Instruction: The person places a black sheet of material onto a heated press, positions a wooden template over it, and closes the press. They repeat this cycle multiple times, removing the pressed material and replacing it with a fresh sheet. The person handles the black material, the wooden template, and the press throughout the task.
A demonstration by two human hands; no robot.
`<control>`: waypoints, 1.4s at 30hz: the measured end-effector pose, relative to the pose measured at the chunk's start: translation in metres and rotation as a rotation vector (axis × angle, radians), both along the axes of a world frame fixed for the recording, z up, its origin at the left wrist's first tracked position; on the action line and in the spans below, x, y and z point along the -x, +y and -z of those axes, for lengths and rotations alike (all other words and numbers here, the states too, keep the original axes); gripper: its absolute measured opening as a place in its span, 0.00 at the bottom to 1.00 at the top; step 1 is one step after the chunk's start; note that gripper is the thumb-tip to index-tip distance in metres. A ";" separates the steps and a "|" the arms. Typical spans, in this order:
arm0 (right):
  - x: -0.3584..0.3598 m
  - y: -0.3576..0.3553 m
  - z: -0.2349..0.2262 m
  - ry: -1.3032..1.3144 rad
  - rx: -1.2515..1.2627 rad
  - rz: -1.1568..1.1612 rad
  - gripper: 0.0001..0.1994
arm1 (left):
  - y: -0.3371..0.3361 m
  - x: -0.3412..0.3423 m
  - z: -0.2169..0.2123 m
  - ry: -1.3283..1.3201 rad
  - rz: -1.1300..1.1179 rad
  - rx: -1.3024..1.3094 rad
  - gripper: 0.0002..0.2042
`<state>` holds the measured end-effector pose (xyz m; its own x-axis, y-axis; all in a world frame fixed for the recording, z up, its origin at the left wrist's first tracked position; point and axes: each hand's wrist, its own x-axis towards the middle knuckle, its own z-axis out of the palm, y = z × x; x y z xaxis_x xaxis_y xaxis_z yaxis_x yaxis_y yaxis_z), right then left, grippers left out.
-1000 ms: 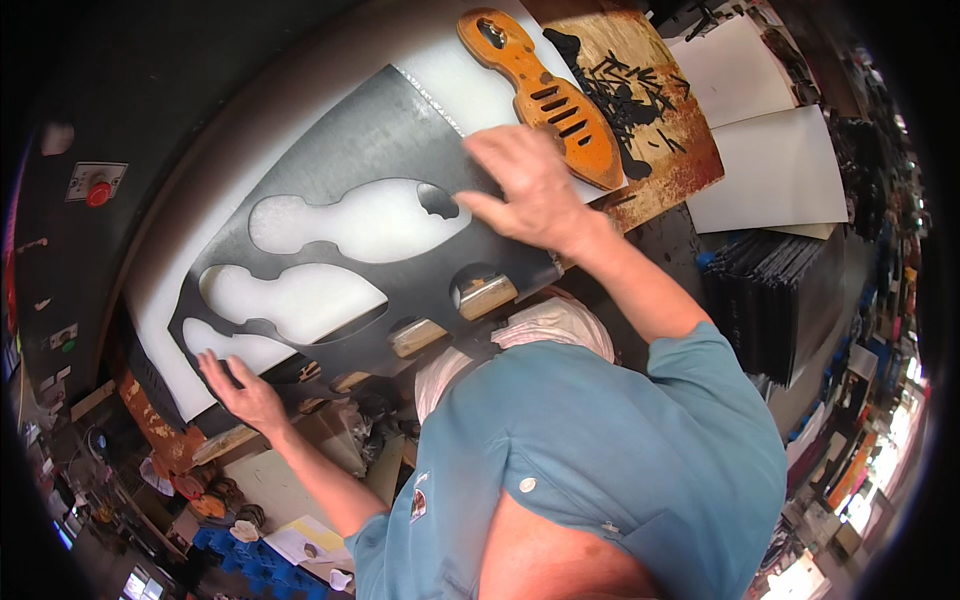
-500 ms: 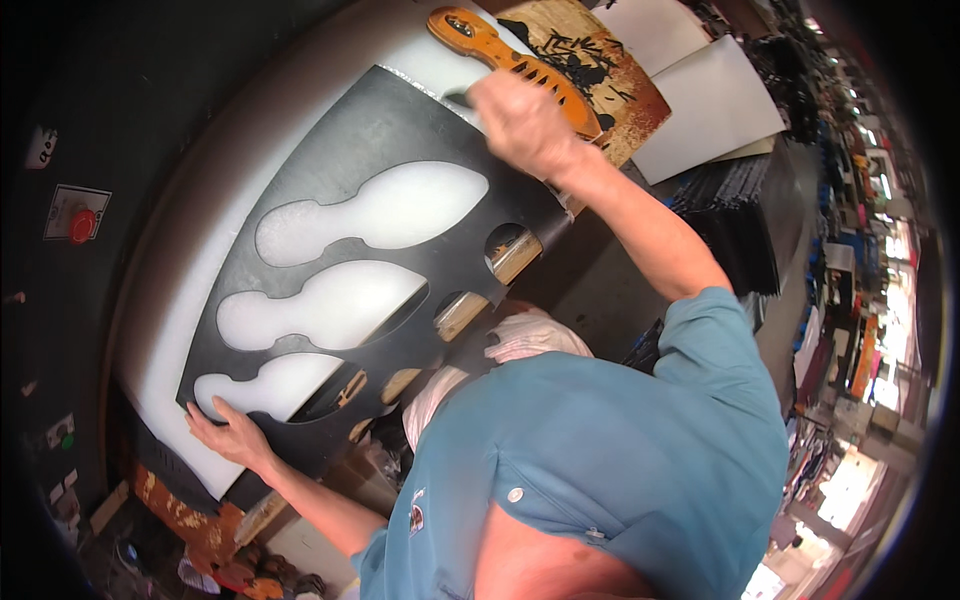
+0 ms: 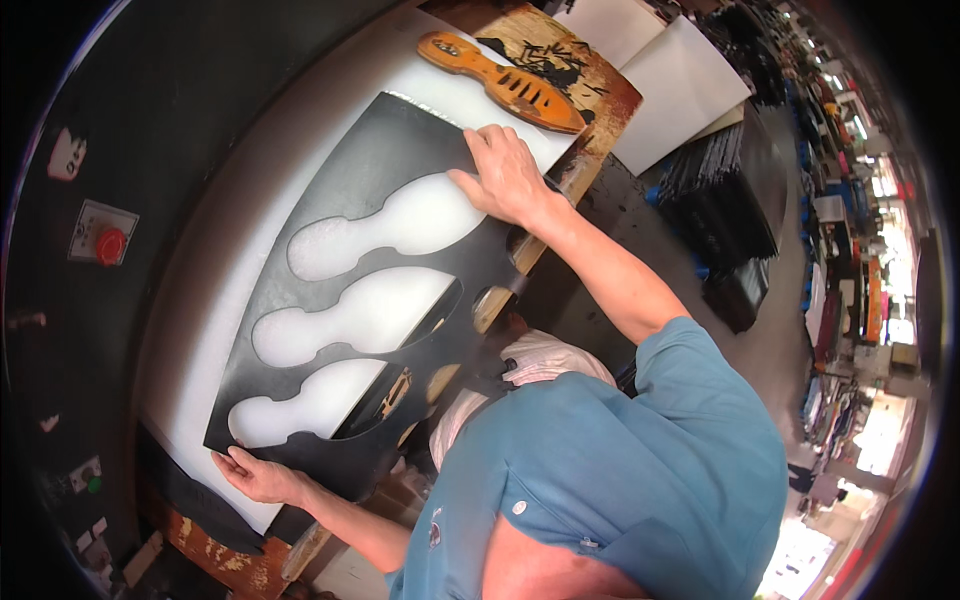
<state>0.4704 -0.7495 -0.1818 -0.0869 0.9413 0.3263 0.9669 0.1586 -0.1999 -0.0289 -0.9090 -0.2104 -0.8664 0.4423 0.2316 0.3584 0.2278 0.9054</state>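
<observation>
A black sheet (image 3: 370, 180) with three long bulb-shaped cut-outs lies on a white board (image 3: 215, 290). My left hand (image 3: 255, 475) grips the sheet's near lower edge. Flat on the sheet's far right part lies my right hand (image 3: 505, 180), fingers spread, next to the uppermost cut-out. White board shows through the cut-outs.
An orange slotted wooden tool (image 3: 500, 80) lies on a paint-stained wooden board (image 3: 590, 85) past my right hand. White sheets (image 3: 680, 75) lie beyond it. A red button box (image 3: 100, 235) sits on the dark machine at left. Black stacked material (image 3: 730, 210) stands at right.
The view has shifted, so the sheet and board now sit lower and more central. My right hand has come down from the sheet's top corner onto its upper right part.
</observation>
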 end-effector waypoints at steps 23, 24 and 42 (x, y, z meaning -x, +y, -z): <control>-0.178 -0.349 -0.008 1.078 0.268 0.198 0.14 | 0.051 -0.300 -0.133 0.044 0.985 -0.133 0.14; -0.184 -0.366 -0.006 1.055 0.144 0.269 0.14 | 0.051 -0.319 -0.134 0.042 1.048 -0.132 0.14; -0.118 -0.701 -0.071 0.944 -0.362 1.765 0.18 | -0.072 -0.633 -0.097 -0.243 2.304 0.312 0.11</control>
<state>0.5884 -1.4507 -0.1112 0.9404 -0.3124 -0.1340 -0.2846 -0.5081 -0.8129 0.6046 -0.9813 -0.1135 0.9337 0.3580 -0.0029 0.0627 -0.1556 0.9858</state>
